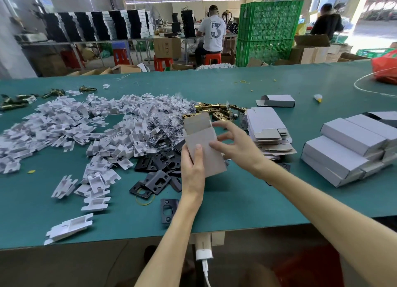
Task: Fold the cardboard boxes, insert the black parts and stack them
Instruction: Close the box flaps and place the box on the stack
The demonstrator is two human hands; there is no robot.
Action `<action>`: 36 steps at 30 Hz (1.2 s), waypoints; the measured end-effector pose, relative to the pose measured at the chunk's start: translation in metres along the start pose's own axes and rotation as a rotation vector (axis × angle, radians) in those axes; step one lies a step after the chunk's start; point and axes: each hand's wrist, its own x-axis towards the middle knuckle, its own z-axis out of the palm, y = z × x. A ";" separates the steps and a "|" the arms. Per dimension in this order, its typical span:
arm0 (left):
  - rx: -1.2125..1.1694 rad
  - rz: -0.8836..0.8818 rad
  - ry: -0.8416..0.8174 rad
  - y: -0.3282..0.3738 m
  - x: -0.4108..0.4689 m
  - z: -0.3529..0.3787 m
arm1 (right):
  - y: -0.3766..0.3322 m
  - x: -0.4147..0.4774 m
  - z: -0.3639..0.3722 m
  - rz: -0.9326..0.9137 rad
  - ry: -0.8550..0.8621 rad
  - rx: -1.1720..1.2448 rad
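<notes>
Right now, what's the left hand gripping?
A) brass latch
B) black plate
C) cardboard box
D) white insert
C: the left hand grips the box by its lower end, thumb across the front, while the black plates lie loose on the table.

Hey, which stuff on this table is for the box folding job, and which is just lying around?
For the job: box in the left hand and right hand, flat boxes, black parts, folded boxes.
Lying about: white inserts, brass latches, red bag.
</notes>
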 end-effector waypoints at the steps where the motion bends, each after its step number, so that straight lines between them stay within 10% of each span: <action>1: 0.011 0.008 -0.018 0.000 0.000 0.000 | 0.006 -0.005 0.004 0.009 0.027 0.054; 15: 0.045 0.000 -0.069 0.002 -0.001 -0.001 | 0.052 -0.038 0.027 0.152 0.228 0.676; 36: 0.037 -0.095 -0.132 0.000 -0.002 -0.002 | 0.050 -0.044 0.029 0.118 0.164 0.563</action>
